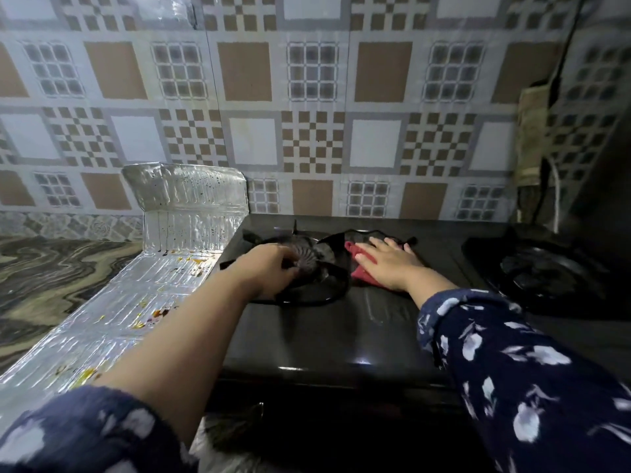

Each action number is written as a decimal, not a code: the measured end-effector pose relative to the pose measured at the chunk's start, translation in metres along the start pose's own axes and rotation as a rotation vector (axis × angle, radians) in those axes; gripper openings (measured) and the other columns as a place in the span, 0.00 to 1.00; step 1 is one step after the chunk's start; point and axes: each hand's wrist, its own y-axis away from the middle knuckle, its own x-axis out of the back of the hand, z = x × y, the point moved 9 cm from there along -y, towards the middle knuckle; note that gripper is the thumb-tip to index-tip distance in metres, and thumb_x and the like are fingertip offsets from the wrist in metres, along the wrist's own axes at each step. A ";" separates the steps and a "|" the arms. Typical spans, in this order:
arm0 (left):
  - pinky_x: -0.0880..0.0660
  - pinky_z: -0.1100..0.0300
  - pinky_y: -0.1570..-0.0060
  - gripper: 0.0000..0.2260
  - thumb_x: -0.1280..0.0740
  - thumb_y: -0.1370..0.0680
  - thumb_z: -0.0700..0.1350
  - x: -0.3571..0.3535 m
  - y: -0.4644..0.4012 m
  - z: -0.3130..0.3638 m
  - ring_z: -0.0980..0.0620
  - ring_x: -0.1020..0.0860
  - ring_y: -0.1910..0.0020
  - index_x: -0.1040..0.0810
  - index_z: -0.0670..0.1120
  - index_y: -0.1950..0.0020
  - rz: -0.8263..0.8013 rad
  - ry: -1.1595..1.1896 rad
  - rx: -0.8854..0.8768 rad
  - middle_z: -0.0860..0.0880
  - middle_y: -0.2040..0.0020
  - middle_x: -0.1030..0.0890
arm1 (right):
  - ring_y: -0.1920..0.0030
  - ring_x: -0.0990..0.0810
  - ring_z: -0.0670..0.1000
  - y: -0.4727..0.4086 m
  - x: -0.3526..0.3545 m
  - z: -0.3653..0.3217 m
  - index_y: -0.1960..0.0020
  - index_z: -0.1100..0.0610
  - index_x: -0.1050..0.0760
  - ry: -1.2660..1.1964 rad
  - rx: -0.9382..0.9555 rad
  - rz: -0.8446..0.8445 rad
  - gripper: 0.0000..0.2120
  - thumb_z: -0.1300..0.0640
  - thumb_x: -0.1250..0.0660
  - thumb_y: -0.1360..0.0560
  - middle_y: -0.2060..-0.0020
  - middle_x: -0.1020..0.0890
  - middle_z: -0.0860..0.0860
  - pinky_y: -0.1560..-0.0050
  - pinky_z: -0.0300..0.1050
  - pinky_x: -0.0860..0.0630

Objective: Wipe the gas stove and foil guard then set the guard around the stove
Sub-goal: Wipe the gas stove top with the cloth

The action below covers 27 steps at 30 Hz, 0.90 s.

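Note:
A black glass-topped gas stove (327, 336) fills the middle of the counter. My left hand (269, 268) grips the left burner (309, 259) and its black pan support (324, 298), which looks slightly lifted or shifted. My right hand (392, 264) lies flat with fingers spread, pressing a red cloth (362, 273) onto the stove top just right of that burner. The foil guard (136, 302), silvery and spattered with yellow-brown stains, lies along the stove's left side, with its far end (191, 196) bent up against the wall.
A second burner with its pan support (546, 268) sits on the right. A tiled wall rises right behind the stove. A hose or cable (553, 199) hangs at the back right corner. Marbled countertop (51, 268) extends left of the foil.

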 end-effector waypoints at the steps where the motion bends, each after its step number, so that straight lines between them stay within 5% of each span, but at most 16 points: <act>1: 0.27 0.52 0.40 0.15 0.38 0.23 0.52 -0.001 0.010 0.003 0.45 0.24 0.38 0.23 0.51 0.39 -0.003 0.007 -0.013 0.47 0.38 0.21 | 0.22 0.54 0.53 0.016 -0.002 -0.003 0.23 0.41 0.50 -0.006 -0.017 0.006 0.26 0.37 0.58 0.20 0.21 0.51 0.46 0.25 0.57 0.59; 14: 0.32 0.58 0.36 0.16 0.39 0.22 0.47 0.005 0.121 0.009 0.47 0.28 0.34 0.24 0.48 0.35 -0.062 0.119 -0.029 0.46 0.33 0.25 | 0.22 0.50 0.52 0.161 -0.024 -0.082 0.24 0.44 0.44 -0.026 -0.060 0.137 0.27 0.37 0.53 0.21 0.22 0.44 0.46 0.24 0.55 0.55; 20: 0.28 0.51 0.37 0.14 0.37 0.25 0.47 0.002 0.161 -0.020 0.45 0.25 0.37 0.21 0.53 0.40 0.023 0.108 0.001 0.48 0.38 0.21 | 0.24 0.42 0.52 0.180 -0.036 -0.155 0.27 0.42 0.38 -0.034 0.162 0.324 0.25 0.37 0.49 0.22 0.25 0.37 0.45 0.25 0.52 0.49; 27: 0.33 0.52 0.33 0.22 0.36 0.24 0.46 -0.019 0.237 -0.065 0.45 0.31 0.32 0.32 0.48 0.29 0.102 0.060 0.176 0.46 0.31 0.29 | 0.31 0.31 0.51 0.196 -0.041 -0.227 0.32 0.42 0.30 -0.129 0.450 0.423 0.18 0.46 0.40 0.22 0.32 0.27 0.44 0.31 0.49 0.39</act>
